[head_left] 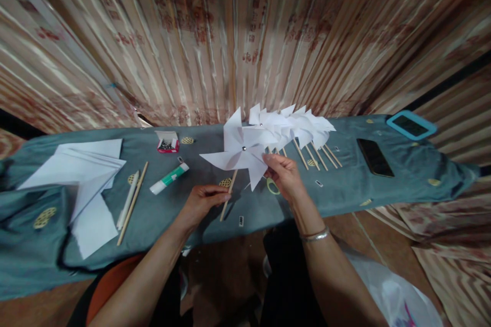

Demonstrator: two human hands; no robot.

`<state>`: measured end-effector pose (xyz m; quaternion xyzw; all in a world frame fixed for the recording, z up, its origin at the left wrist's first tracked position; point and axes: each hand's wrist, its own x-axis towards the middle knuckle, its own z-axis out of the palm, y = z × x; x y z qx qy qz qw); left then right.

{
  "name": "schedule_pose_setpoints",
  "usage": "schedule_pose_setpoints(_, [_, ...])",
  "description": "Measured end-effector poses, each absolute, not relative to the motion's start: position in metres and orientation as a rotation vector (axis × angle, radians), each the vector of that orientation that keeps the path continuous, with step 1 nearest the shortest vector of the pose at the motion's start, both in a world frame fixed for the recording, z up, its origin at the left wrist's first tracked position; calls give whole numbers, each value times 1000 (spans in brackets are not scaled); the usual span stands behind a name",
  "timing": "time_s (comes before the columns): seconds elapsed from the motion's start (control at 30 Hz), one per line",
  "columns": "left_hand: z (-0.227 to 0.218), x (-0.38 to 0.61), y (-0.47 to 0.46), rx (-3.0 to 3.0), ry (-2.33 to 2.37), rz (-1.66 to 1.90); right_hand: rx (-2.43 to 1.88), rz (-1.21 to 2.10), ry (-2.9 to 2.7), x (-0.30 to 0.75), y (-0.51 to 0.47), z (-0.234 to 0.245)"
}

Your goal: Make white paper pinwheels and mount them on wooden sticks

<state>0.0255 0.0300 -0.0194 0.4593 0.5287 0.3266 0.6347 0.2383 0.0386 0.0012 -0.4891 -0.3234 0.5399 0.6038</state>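
Note:
A white paper pinwheel (233,157) with a silver pin at its centre is held up over the table. My left hand (203,202) is closed round its wooden stick, below the blades. With thumb and fingers my right hand (283,171) pinches the tip of one blade on the right. Partly hidden by that hand, a pair of scissors (273,187) with a green handle lies on the cloth. Behind the held one, several finished-looking pinwheels (307,127) lie overlapping in a row, their sticks pointing toward me.
On the left lie white paper sheets (92,163), a white pen-like stick (128,199) and a bare wooden stick (132,204). A glue stick (169,179) and an open box of pins (168,142) sit nearer the middle. At right are a phone (375,157) and a blue-framed tablet (411,125).

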Motion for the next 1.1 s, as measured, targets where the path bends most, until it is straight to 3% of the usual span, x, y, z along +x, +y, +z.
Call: schedule_pose_setpoints(1.1, [-18, 28, 30, 964, 1190, 783, -1141, 1459, -752, 220, 32, 1])
